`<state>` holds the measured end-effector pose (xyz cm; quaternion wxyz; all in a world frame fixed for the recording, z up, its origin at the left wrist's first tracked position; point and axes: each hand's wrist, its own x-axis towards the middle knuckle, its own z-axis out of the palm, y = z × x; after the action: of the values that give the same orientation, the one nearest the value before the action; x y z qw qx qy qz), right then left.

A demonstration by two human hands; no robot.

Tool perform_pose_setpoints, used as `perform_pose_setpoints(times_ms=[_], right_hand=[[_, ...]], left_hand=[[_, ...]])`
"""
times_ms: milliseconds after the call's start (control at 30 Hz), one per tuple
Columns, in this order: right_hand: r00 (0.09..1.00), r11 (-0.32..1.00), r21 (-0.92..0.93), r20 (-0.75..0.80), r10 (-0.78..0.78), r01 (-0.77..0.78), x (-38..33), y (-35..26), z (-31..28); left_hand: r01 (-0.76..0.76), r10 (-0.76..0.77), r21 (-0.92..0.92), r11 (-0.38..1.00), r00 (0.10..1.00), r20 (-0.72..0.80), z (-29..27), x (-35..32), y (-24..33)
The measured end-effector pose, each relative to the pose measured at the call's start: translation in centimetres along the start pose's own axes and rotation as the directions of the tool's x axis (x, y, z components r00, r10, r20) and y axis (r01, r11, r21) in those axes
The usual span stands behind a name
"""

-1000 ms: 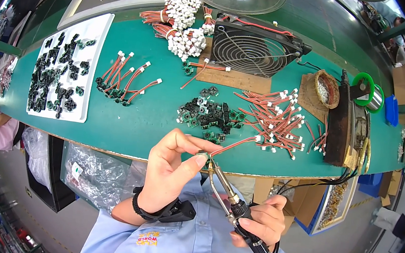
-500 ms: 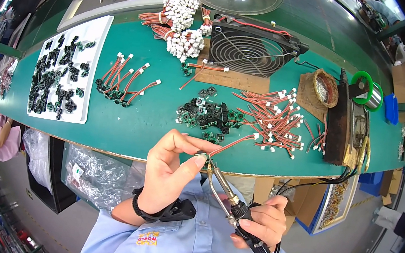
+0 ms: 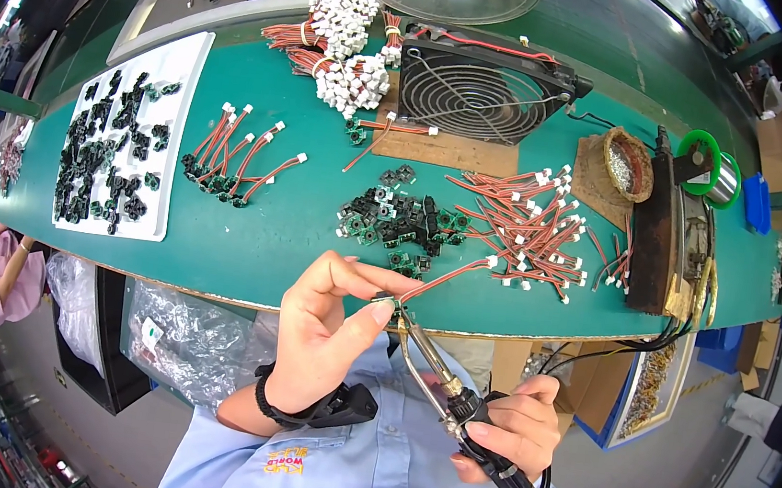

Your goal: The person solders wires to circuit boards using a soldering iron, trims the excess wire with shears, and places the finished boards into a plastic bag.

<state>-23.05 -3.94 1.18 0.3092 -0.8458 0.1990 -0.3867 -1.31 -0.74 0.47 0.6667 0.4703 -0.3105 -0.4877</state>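
Note:
Between its thumb and forefinger, my left hand point(image 3: 329, 319) pinches a small green circuit board point(image 3: 387, 298) just past the table's near edge. A short red-brown wire lead point(image 3: 445, 279) with a white plug runs up and right from the board. My right hand point(image 3: 516, 430) is wrapped round a black soldering iron point(image 3: 468, 412). The iron's metal tip, with a thin tube alongside, meets the board at the wire's end. Beyond my hands lies a heap of black and green boards point(image 3: 394, 215), and right of it a pile of loose wire leads point(image 3: 533, 226).
At left, a white tray point(image 3: 186, 139) holds rows of small boards, with finished-looking wired boards point(image 3: 225, 177) beside it. A fan point(image 3: 481, 86) stands at the back near bundled white-plugged wires point(image 3: 346, 85). To the right are a round tin point(image 3: 627, 165), solder spool point(image 3: 724, 183) and dark soldering station point(image 3: 656, 245).
The iron's tip and the board stay together in nearly the same place. My right hand has shifted very slightly right; the whole view has drifted a little.

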Motion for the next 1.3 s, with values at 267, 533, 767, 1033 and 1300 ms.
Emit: perform_pose_setpoints(times_ms=[267, 533, 767, 1033, 1300], right_hand=[[0.999, 0.999, 0.017, -0.03, 0.041, -0.041, -0.2, -0.1, -0.3], [0.999, 0.999, 0.024, -0.03, 0.041, -0.041, -0.3, 0.0, -0.1], [0.999, 0.999, 0.009, -0.013, 0.053, -0.053, -0.4, -0.2, -0.1], [0.999, 1.0, -0.025, -0.033, -0.004, 0.003, -0.1, -0.1, 0.2], [0.955, 0.986, -0.131, -0.264, -0.133, 0.101, -0.5, 1.4, -0.9]], left_hand=[[0.07, -0.068, -0.108, 0.992, 0.997, 0.028, 0.1, 0.2, 0.2], [0.14, -0.134, -0.164, 0.977, 0.99, 0.046, 0.1, 0.3, 0.2], [0.135, -0.131, -0.132, 0.982, 0.991, 0.04, 0.0, 0.2, 0.2], [0.079, -0.074, -0.099, 0.992, 0.996, 0.046, 0.0, 0.2, 0.3], [0.06, -0.057, -0.081, 0.995, 0.998, 0.034, -0.1, 0.3, 0.6]])
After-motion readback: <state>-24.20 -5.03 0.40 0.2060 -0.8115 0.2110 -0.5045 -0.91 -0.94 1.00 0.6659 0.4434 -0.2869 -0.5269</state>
